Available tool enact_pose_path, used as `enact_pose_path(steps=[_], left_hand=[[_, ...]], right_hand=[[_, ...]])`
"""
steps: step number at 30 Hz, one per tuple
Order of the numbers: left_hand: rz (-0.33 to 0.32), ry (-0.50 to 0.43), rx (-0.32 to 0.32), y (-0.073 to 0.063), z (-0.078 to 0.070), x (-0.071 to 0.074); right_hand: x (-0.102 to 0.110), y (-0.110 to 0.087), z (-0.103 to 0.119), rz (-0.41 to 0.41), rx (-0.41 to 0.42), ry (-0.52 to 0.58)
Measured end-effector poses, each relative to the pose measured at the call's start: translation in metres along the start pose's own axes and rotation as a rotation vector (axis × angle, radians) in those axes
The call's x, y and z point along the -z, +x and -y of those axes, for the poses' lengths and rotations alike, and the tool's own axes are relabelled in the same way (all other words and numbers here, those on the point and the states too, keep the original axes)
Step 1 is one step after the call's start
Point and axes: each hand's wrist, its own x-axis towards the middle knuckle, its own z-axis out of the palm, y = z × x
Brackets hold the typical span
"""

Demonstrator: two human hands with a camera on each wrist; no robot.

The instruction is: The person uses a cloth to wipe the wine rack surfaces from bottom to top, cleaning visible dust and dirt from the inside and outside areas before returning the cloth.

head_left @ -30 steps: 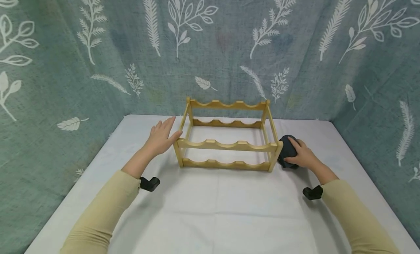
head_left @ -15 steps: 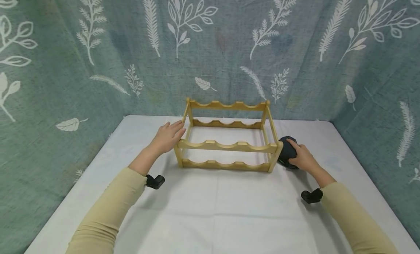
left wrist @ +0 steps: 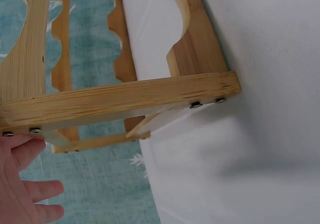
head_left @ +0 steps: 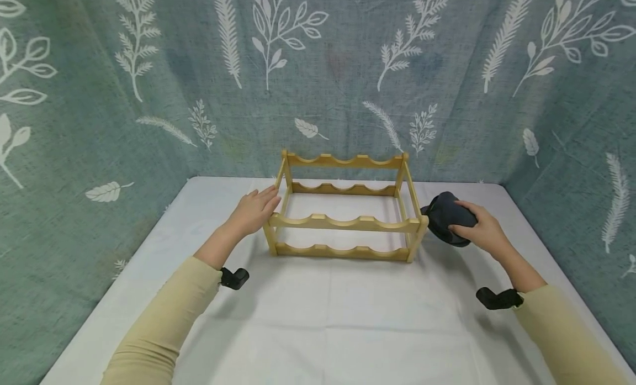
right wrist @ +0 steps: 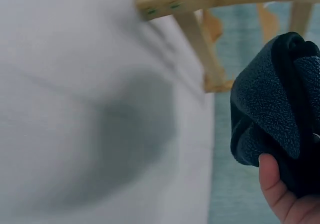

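A two-tier wooden bottle rack point(head_left: 343, 223) with scalloped rails stands at the middle of the white table. My left hand point(head_left: 254, 211) rests against its left side near the front post, fingers straight. From the left wrist view, those fingers point(left wrist: 42, 190) extend beside the rack's end piece point(left wrist: 120, 96). Just off the rack's right side, my right hand point(head_left: 479, 227) grips a bunched dark blue cloth point(head_left: 449, 222). The cloth point(right wrist: 267, 101) shows a fuzzy towel-like weave and a smooth dark edging in the right wrist view, with my thumb point(right wrist: 270, 179) pressed on it.
White cloth point(head_left: 328, 330) covers the table, with a shadow under the right hand. A green-blue fabric point(head_left: 318, 109) with white leaf prints hangs behind and at both sides. A small black camera sits on each wrist, such as the left one point(head_left: 234, 278).
My right hand has lifted the dark blue cloth and drawn it slightly right, away from the rack. My left hand has moved right onto the rack's side. The rack stays put.
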Motion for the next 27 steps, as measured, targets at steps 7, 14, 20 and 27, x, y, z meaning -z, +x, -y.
enact_pose_path(steps=[7,14,20,27], left_hand=[[-0.001,0.008,-0.006,-0.001,0.0,0.0],[0.002,0.007,-0.004,-0.001,0.0,0.001],[-0.001,0.014,-0.022,-0.001,0.003,-0.001],[0.002,0.021,-0.046,0.0,0.003,0.0]], right_hand=[[0.028,-0.025,0.019,0.002,0.0,0.053],[0.047,-0.05,0.047,0.058,0.058,0.123],[0.032,-0.062,0.074,0.133,0.231,0.118],[-0.02,-0.056,0.096,0.229,0.481,0.15]])
